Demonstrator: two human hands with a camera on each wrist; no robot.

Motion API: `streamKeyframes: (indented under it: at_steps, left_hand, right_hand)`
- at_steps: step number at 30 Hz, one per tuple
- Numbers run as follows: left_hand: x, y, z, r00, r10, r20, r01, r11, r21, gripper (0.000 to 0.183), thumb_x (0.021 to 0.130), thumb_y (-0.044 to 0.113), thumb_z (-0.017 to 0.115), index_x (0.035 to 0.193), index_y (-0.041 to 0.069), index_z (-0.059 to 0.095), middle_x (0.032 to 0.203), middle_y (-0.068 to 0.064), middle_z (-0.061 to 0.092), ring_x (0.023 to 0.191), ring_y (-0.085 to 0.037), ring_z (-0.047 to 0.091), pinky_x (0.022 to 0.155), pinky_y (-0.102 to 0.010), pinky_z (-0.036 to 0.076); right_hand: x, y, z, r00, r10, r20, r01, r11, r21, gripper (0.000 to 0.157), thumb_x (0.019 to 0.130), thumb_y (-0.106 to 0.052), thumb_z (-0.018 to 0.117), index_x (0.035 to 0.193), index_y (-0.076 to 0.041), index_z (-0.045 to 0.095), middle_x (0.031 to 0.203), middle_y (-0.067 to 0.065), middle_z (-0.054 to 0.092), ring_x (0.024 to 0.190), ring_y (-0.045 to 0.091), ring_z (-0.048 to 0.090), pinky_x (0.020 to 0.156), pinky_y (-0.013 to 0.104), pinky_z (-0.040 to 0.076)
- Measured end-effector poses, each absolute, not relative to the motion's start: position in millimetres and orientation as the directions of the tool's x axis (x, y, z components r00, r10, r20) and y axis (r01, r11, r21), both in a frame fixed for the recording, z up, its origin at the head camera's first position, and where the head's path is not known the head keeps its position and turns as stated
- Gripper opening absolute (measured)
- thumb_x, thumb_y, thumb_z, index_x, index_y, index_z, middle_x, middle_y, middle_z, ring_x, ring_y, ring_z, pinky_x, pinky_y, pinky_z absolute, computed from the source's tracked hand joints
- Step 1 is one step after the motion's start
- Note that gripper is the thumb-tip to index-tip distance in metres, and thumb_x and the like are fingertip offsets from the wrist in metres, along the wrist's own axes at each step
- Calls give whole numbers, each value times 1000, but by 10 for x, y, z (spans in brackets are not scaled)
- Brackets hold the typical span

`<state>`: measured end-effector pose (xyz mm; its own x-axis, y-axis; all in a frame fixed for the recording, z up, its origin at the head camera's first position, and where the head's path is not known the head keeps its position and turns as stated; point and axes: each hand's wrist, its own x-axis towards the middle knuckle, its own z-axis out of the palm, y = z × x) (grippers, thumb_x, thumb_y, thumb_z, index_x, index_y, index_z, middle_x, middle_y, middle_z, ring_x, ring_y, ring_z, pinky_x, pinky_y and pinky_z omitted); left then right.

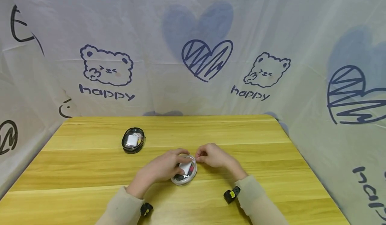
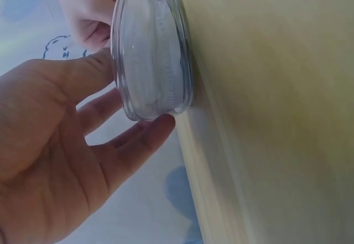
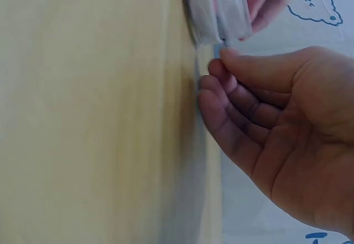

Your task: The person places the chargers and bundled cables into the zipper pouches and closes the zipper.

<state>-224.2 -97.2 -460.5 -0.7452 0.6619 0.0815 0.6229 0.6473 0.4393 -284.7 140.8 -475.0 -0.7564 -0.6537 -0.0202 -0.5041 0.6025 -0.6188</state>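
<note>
A round clear zip pouch (image 1: 189, 177) with white edging stands on the wooden table near its middle. Through its top show a white block and something dark and red. My left hand (image 1: 167, 164) grips the pouch from the left, thumb (image 2: 91, 75) on the near face and fingers around the rim. White zipper teeth run along the side wall in the left wrist view. On the other side, my right hand (image 1: 214, 156) pinches the small zipper pull (image 3: 225, 43) at the pouch's edge between thumb and forefinger, its other fingers curled. The fingertips mostly hide the pull.
A second round pouch (image 1: 133, 150), with black edging and a white block inside, lies farther back on the left of the table (image 1: 241, 131). A white printed cloth (image 1: 156, 84) hangs behind and along both sides of the table.
</note>
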Motion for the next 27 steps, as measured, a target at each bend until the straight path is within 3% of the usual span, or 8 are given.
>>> streamKeyframes:
  at_steps: [9,20,27]
  left_hand:
    - [-2236,-959,-4601,-754,652,77,613,657,438,46,93,12,79,138,8,68,147,-16,56,126,-37,61,103,-46,55]
    - [-2233,-982,-4588,-760,644,84,611,665,429,49,91,21,81,136,6,69,144,-16,56,119,-32,64,101,-45,56]
    - [-2232,-996,-4560,-792,609,51,561,692,453,49,91,25,82,136,9,70,139,-19,56,107,-28,66,90,-43,59]
  right_hand:
    - [-2846,1497,-4684,-679,-718,-153,-475,590,-653,10,99,-11,72,90,-12,75,80,-4,69,69,6,58,63,22,51]
    - [-2854,1470,-4714,-702,-706,-97,-494,580,-648,10,100,-11,71,91,-10,76,81,-3,70,70,7,58,64,23,50]
    - [-2841,1422,-4716,-748,-662,-52,-493,605,-625,10,100,-11,69,94,-12,76,85,-7,70,75,9,57,67,25,49]
